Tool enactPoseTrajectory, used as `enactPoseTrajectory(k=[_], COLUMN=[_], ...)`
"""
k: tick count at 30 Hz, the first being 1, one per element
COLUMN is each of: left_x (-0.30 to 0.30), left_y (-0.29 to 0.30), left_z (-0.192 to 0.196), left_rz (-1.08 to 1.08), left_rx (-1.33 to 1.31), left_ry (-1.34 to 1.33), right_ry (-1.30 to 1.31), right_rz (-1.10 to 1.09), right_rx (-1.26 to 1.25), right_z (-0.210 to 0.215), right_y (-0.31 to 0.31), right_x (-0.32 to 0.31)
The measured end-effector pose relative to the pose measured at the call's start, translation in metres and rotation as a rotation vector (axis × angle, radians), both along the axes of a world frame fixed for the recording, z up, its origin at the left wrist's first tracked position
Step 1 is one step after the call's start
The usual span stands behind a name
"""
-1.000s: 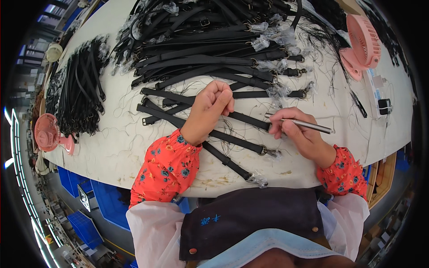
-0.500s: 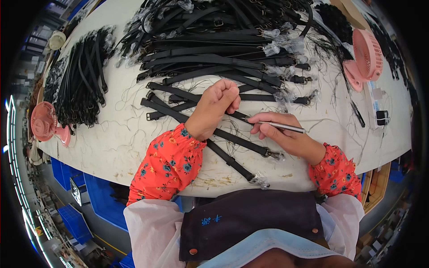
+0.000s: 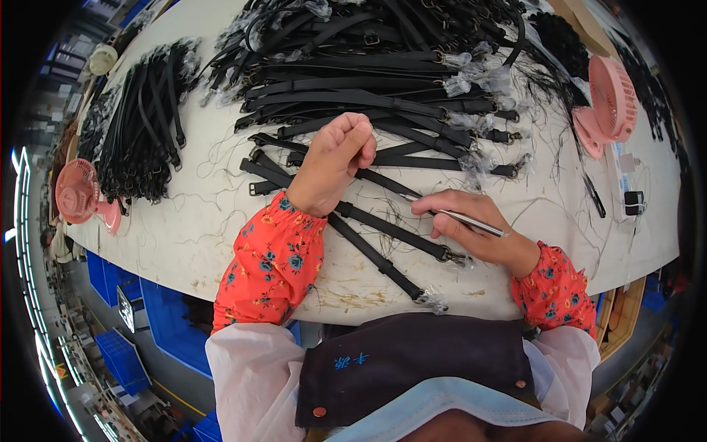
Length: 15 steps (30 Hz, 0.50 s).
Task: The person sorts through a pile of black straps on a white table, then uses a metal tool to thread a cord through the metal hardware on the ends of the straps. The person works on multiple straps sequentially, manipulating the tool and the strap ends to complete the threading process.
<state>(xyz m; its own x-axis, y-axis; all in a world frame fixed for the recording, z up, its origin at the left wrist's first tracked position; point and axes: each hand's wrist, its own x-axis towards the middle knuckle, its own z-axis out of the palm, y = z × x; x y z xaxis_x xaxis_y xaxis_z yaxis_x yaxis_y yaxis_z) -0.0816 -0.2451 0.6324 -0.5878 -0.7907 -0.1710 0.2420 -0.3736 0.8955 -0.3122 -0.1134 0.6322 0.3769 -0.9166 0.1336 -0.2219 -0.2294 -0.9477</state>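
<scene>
Table [image 3: 184, 243] unchanged — hands [image 3: 335, 166] shifted slightly along strap [image 3: 390, 228].

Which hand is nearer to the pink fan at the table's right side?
Right. The right hand, holding a slim metal tool on a black strap, lies below-left of the pink fan; the left hand is farther left, fisted over the straps.

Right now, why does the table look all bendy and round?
In the head view, the fisheye lens curves the table edge and leaves black corners; light is even, shadows soft; the left hand and right hand look sharp.
</scene>
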Motion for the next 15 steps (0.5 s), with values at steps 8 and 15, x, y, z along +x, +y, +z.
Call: enactPoseTrajectory(k=[8,15], left_x=[-0.002,0.0], left_y=[-0.002,-0.003], left_z=[-0.011,-0.014], left_rz=[-0.045,-0.062], left_rx=[0.14,0.146], left_ry=[0.114,0.124], right_ry=[0.082,0.101], right_rz=[0.025,0.025], right_rx=[-0.126,-0.074], right_z=[0.011,0.011], right_y=[-0.012,-0.014], right_x=[0.011,0.01])
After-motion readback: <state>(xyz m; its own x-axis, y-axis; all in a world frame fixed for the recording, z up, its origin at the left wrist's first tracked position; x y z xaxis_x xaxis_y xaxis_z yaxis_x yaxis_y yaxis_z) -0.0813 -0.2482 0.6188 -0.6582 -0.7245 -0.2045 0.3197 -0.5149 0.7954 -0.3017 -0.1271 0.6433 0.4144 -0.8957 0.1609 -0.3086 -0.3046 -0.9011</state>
